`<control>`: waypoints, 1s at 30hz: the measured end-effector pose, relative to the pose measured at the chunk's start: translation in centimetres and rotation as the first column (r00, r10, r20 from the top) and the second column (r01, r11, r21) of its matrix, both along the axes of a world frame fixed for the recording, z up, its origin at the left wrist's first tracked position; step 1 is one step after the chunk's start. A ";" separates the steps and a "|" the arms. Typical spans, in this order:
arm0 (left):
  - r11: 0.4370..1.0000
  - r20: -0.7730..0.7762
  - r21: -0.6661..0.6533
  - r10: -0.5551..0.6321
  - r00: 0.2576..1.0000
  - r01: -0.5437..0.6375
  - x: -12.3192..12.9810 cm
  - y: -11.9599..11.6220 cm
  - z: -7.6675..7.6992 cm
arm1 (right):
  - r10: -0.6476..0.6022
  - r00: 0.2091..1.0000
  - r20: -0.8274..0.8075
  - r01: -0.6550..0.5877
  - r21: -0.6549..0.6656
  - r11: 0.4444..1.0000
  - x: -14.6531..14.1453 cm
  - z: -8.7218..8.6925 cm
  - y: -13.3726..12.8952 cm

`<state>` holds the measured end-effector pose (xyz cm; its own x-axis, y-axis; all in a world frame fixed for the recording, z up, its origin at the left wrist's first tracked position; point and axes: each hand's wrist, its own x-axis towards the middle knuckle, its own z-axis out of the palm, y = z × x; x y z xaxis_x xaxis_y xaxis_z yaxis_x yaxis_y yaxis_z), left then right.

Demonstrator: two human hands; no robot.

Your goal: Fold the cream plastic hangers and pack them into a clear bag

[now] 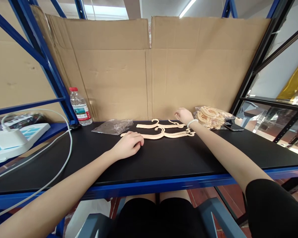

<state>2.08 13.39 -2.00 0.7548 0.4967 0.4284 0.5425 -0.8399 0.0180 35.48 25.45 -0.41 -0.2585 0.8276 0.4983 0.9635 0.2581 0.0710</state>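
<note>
Cream-coloured clothes hangers lie on the black tabletop in two rows. My left hand (129, 144) rests with curled fingers at the left end of the front hangers (152, 136), covering part of them; nothing shows in its grasp. Behind these, a rear hanger (145, 126) has its hook pointing up, and a loose curved hook-like piece (174, 122) is by its right side. My right hand (184, 115), with a beaded bracelet at the wrist, is just above that right end. Its fingers are pinched together, and what they hold is too small to make out.
A bag of coiled cream pieces (209, 117) sits at the right, beside a phone (234, 127). Clear plastic wrap (113, 126) lies left of the hangers. A water bottle (81, 107) stands at the back left, near a power strip (33, 135) with a white cable. Cardboard walls the back.
</note>
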 end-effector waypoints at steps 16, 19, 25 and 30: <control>0.734 0.522 -0.653 0.255 0.814 0.189 1.6 -0.9 0.4 | 0.311 0.096 -0.946 -0.681 0.165 0.714 -9.5 0.1 -11.7; 0.748 0.560 -0.635 0.274 0.782 0.192 1.5 -0.8 0.6 | 0.313 0.154 -0.937 -0.740 0.101 0.665 -9.6 -0.2 -11.4; 0.761 0.617 -0.630 0.368 0.696 0.156 1.1 -0.2 0.4 | 0.222 0.329 -0.918 -0.567 -0.004 0.824 -4.2 -0.7 -6.2; 0.760 0.641 -0.627 0.381 0.666 0.170 1.2 -0.1 0.2 | 0.209 0.871 -0.445 -0.286 -0.114 0.951 -0.2 -2.2 -3.2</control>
